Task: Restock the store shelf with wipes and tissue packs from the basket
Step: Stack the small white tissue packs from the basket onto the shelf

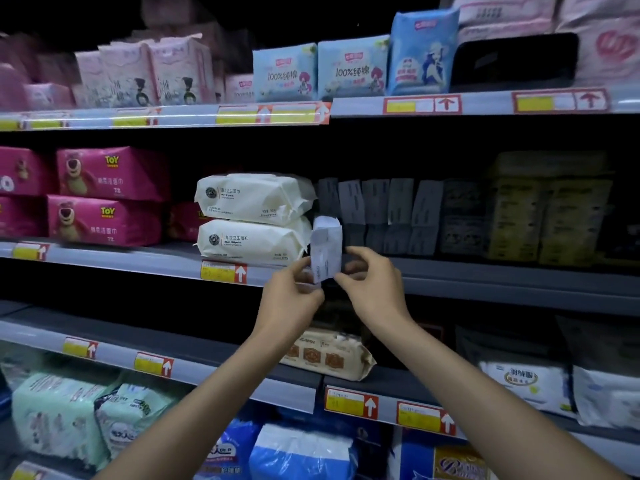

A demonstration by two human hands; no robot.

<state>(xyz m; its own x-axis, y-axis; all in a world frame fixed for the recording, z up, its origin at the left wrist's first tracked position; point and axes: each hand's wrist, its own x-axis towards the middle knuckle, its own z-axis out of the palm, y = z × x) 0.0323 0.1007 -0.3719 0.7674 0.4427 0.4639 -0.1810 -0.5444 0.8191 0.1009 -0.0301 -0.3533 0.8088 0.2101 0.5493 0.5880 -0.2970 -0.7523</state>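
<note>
Dim store shelves fill the view, and at the middle shelf's front edge (pixel 485 282) the left hand (pixel 294 299) and right hand (pixel 370 289) pinch a small white pack (pixel 325 247) upright, apparently to slot it beside the stacked wipes (pixel 252 220).

Small white pack (pixel 325 249): thin plastic film, slightly glossy, creased at the top fold. Two cream wet-wipe packs (pixel 252 220): soft plastic wrap, satin sheen, wrinkled at the end seams. Pink bear-print packs (pixel 107 195), left: glossy film. Shelf edge (pixel 485 282): smooth grey painted metal, matt. Price labels (pixel 223 271): paper behind clear glossy strip. Tan wipes pack (pixel 325 355), lower shelf: crinkled film.
</note>
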